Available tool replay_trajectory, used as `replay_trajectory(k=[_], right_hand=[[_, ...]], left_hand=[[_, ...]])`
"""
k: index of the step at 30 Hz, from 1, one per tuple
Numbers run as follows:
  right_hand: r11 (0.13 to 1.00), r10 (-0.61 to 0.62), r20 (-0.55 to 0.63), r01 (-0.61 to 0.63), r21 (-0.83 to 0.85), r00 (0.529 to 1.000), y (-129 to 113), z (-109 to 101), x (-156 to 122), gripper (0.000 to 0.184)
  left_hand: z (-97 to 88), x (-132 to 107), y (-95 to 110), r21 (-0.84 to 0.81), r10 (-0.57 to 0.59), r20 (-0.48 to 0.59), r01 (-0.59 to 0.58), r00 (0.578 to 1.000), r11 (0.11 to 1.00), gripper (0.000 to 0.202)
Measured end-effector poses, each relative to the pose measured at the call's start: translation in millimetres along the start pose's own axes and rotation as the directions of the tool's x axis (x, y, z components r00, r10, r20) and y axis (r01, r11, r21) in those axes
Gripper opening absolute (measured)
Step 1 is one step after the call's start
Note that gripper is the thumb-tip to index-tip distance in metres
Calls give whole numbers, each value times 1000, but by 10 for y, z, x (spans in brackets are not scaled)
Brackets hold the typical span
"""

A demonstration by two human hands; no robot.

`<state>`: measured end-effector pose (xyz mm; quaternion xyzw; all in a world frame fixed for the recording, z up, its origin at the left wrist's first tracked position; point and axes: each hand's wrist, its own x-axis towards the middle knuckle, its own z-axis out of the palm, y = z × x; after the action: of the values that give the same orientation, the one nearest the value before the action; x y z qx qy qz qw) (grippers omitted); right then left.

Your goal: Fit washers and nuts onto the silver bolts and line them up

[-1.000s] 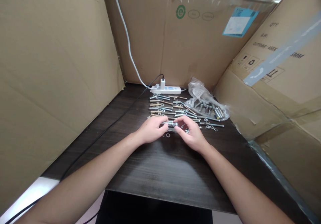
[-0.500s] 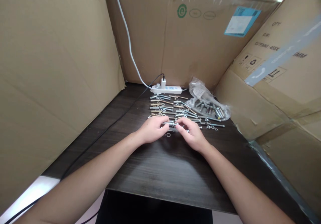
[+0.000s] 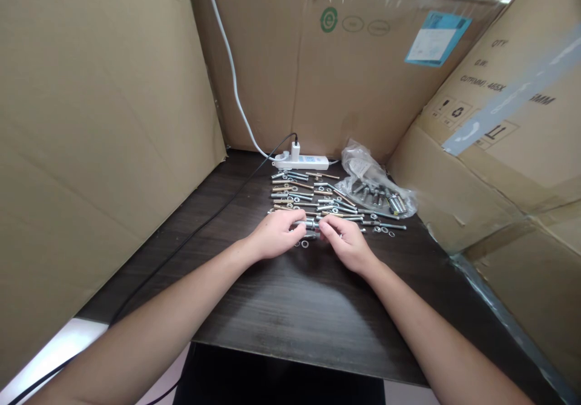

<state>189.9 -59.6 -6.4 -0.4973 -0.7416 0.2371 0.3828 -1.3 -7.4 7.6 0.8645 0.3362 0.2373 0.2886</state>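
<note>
My left hand [image 3: 276, 235] and my right hand [image 3: 345, 240] meet over the middle of a dark wooden table [image 3: 290, 308]. Both pinch the same short silver bolt [image 3: 311, 224], the left hand on its left end, the right hand on its right end. Just behind the hands lie rows of several silver and brass-coloured bolts [image 3: 299, 194]. Small washers [image 3: 303, 244] lie loose on the wood under and beside the fingers.
A clear plastic bag of bolts [image 3: 376, 190] lies at the back right. A white power strip [image 3: 302, 161] with a white cable and a black cable sits at the back. Tall cardboard boxes [image 3: 100, 120] wall the table on the left, back and right.
My right hand has slid a little to the left along the bolt, closer to my left hand. The rest stays as it was.
</note>
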Motion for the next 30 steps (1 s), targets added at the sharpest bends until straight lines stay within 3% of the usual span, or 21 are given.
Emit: replay_trajectory(k=[6, 10, 16, 23, 27, 30], right_hand=[[998, 33, -33, -31, 46, 999, -32, 2, -24, 10], [999, 23, -27, -22, 24, 999, -9, -4, -16, 14], [1000, 9, 24, -9, -3, 1000, 28, -4, -3, 37], [999, 42, -20, -41, 31, 999, -9, 3, -27, 12], [999, 40, -10, -40, 33, 999, 1, 3, -23, 14], [1000, 20, 11, -20, 17, 1000, 4, -3, -7, 29]], left_hand=[[3, -3, 1, -4, -7, 2, 7, 1000, 1000, 15], [0, 0, 2, -3, -16, 6, 16, 1000, 1000, 15], [1, -3, -7, -2, 3, 3, -3, 1000, 1000, 15], [13, -2, -5, 10, 0, 6, 0, 1000, 1000, 14], [8, -5, -7, 7, 2, 9, -2, 1000, 1000, 15], [3, -4, -5, 8, 6, 12, -6, 1000, 1000, 15]])
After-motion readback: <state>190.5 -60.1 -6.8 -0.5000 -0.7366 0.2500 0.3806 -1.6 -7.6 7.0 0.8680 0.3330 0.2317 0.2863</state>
